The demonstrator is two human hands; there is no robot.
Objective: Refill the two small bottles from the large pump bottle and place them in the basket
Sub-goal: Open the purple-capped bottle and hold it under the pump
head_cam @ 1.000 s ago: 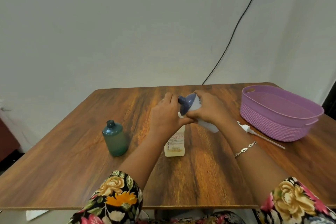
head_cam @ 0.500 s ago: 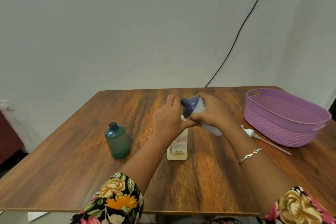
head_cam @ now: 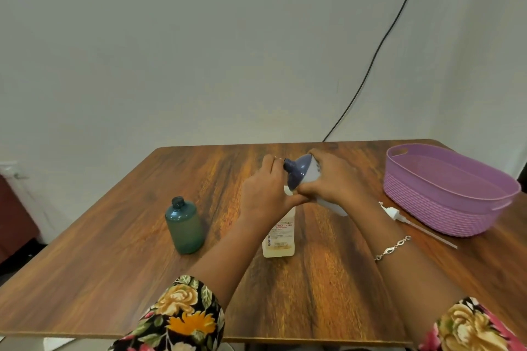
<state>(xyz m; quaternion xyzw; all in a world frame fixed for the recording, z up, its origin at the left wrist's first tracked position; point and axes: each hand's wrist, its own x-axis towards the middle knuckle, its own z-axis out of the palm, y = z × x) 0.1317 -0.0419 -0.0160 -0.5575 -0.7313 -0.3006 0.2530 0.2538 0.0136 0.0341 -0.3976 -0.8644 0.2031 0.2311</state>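
My right hand (head_cam: 333, 179) grips the large white bottle (head_cam: 306, 172) with a dark blue shoulder, tilted to the left so its open neck sits over the small clear bottle (head_cam: 279, 236). That small bottle stands upright at the table's middle with a labelled front, and my left hand (head_cam: 265, 194) is wrapped around its top. A small teal bottle (head_cam: 184, 225) stands uncapped to the left, untouched. The white pump head with its long tube (head_cam: 399, 215) lies on the table beside the purple basket (head_cam: 445, 208) at the right.
The wooden table (head_cam: 114, 251) stands against a pale wall. A black cable (head_cam: 379, 45) runs down the wall behind the table. A dark red piece of furniture (head_cam: 14, 216) is at the far left.
Both hands and both bottles keep the same pose. The view has shifted slightly, and the large bottle seems tilted a little further.
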